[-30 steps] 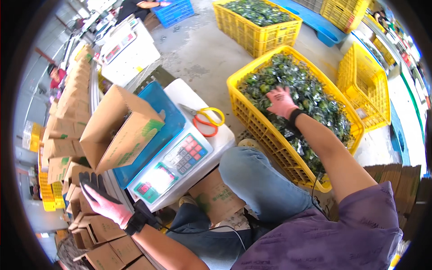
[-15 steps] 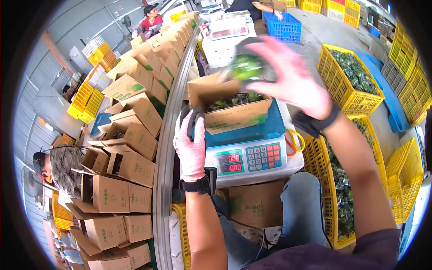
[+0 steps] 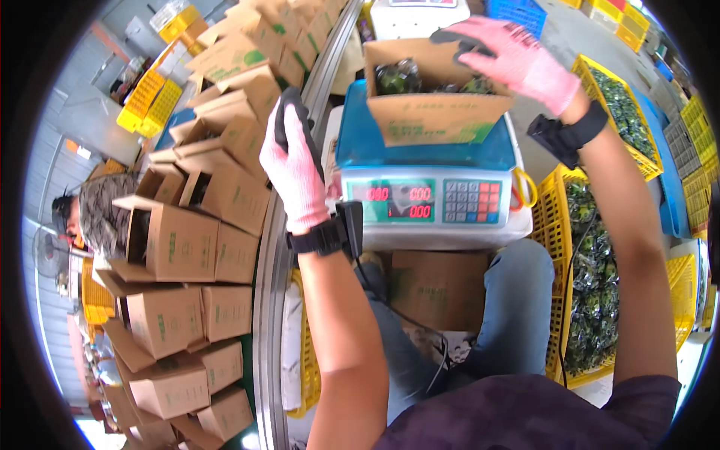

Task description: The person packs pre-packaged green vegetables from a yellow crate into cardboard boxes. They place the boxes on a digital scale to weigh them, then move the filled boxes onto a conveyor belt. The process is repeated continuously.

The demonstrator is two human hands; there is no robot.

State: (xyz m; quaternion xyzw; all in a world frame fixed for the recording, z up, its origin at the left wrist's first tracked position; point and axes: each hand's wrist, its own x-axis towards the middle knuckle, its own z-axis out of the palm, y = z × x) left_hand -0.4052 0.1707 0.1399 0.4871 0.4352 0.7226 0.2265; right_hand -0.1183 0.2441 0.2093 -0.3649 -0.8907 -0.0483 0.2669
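Observation:
A cardboard box (image 3: 439,120) stands open on the blue pan (image 3: 352,135) of a digital scale (image 3: 424,199). Inside it lie dark green produce packs in clear, shiny plastic (image 3: 399,76). My right hand (image 3: 529,64), in a pink glove with dark fingertips, hovers over the box's right side, fingers stretched out and nothing visible in them. Left of the scale, my left hand (image 3: 296,161) is raised in a matching glove, apart from the box, its fingers extended and holding nothing. Black straps circle both wrists.
Several open cardboard boxes (image 3: 176,240) line the left beyond a metal rail (image 3: 271,315). Yellow crates (image 3: 559,247) of bagged greens stand on the right. A blue crate (image 3: 517,15) sits at the back. Another person (image 3: 109,214) is at far left.
The green pack my right hand carried has been let go, and a pack now shows in the box's left part. My left hand has come away from the box. The whole view has shifted.

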